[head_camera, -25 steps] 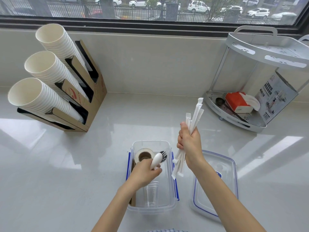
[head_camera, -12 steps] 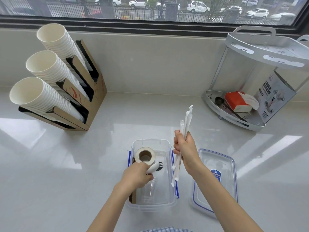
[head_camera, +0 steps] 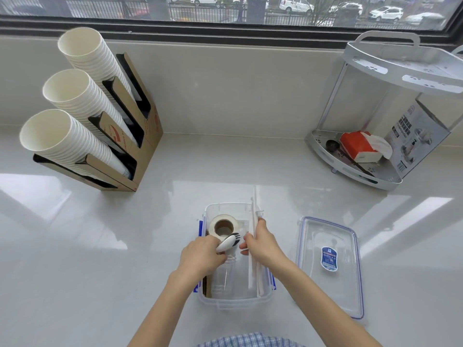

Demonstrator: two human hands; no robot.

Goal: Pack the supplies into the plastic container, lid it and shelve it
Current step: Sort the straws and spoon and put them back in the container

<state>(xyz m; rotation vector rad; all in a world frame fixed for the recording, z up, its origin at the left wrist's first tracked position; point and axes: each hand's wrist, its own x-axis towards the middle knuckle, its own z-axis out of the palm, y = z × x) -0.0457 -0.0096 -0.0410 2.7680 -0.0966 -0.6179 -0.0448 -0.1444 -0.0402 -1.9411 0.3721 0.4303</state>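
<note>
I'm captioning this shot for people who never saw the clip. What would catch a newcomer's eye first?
Probably the two hands over the clear plastic container at bottom centre: the left hand grips a spork and the right hand lowers wrapped straws along its right side. Next, the three slanted stacks of paper cups in their cardboard holder at far left, and the lid lying on the counter right of the container.

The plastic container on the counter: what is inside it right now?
Inside the plastic container: a tape roll, clear cups, brown card at its left wall, and wrapped straws held by the right hand. Both hands cover the middle.
</note>
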